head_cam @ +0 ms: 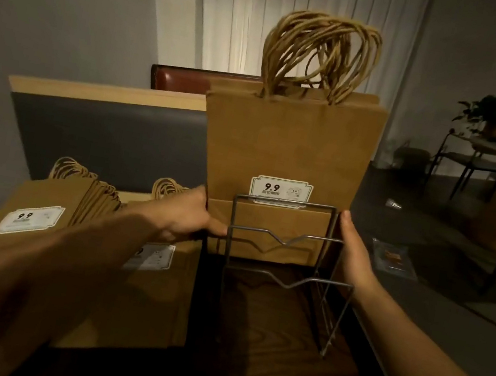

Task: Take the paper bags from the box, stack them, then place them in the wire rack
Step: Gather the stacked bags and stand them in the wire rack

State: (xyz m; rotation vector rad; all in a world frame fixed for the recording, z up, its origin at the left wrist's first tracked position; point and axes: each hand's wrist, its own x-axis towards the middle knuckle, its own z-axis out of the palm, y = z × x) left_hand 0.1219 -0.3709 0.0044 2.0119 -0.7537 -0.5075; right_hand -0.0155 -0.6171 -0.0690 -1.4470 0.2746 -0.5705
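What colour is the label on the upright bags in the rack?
White with black "9.9" print, label; head view.
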